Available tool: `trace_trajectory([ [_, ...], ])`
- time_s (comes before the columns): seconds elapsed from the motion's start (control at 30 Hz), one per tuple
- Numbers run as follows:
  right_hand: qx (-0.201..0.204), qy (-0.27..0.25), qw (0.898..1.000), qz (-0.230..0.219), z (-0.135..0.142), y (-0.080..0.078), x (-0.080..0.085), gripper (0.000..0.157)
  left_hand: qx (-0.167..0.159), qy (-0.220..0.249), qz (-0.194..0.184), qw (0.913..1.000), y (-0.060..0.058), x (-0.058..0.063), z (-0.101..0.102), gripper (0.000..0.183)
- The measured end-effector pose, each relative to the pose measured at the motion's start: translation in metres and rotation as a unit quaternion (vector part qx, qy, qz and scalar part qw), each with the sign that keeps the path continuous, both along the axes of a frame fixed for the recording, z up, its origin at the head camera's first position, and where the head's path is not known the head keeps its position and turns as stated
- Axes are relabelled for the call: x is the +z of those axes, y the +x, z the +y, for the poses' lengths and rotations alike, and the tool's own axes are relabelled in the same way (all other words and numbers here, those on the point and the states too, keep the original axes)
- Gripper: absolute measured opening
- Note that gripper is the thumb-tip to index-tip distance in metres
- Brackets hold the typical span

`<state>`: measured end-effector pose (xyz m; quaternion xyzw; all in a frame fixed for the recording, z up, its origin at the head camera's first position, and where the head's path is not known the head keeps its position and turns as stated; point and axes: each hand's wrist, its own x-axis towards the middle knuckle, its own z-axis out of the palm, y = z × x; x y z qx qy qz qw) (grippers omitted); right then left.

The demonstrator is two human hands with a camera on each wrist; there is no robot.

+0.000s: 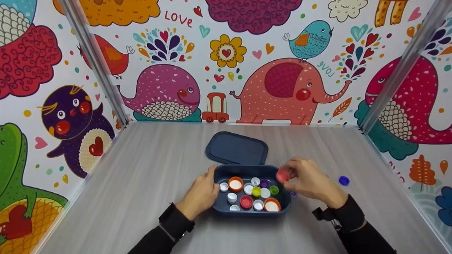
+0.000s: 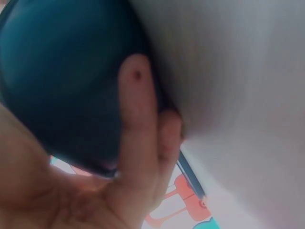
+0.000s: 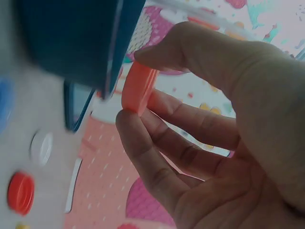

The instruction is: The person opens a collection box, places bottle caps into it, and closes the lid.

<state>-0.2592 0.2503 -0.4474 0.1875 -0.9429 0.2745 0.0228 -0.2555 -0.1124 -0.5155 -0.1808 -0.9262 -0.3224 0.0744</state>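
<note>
A dark blue plastic box holds several bottle caps in white, orange, purple, green, yellow and red. My left hand grips the box by its left end; in the left wrist view its fingers lie against the box's outer side. Above the right end of the rim, my right hand pinches a coral-red bottle cap between thumb and fingertips. The right wrist view shows this cap held on edge, close beside the box wall.
Behind the box lies its dark blue lid, flat on the grey table. To the right are a blue cap and, in the right wrist view, a red cap and a white cap. Patterned panels enclose the table.
</note>
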Motion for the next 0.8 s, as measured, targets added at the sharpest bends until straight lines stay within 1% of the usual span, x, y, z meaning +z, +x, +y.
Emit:
trace_trajectory([
  [0.13,0.03,0.02,0.999,-0.008,-0.018,0.006,0.0,0.035,0.001,0.0,0.005,1.0,0.0,0.0,0.0,0.059],
  [0.33,0.08,0.039,0.996,-0.029,-0.036,0.012,-0.004,0.036,0.008,-0.002,-0.014,0.9999,-0.002,0.001,0.001,0.06],
  [0.47,0.11,0.046,0.992,-0.043,-0.038,0.016,-0.006,0.036,0.006,0.002,-0.015,0.9999,-0.002,0.001,0.0,0.06],
  [0.63,0.131,0.059,0.988,-0.059,-0.036,0.02,-0.003,0.035,-0.006,0.004,0.012,0.9999,-0.001,0.0,0.0,0.058],
  [0.7,0.137,0.052,0.987,-0.069,-0.034,0.021,-0.001,0.034,-0.007,0.004,0.019,0.9998,-0.001,0.0,0.0,0.057],
  [0.8,0.139,0.038,0.986,-0.081,-0.031,0.022,0.002,0.032,-0.001,0.005,0.012,0.9999,-0.001,-0.001,0.0,0.058],
])
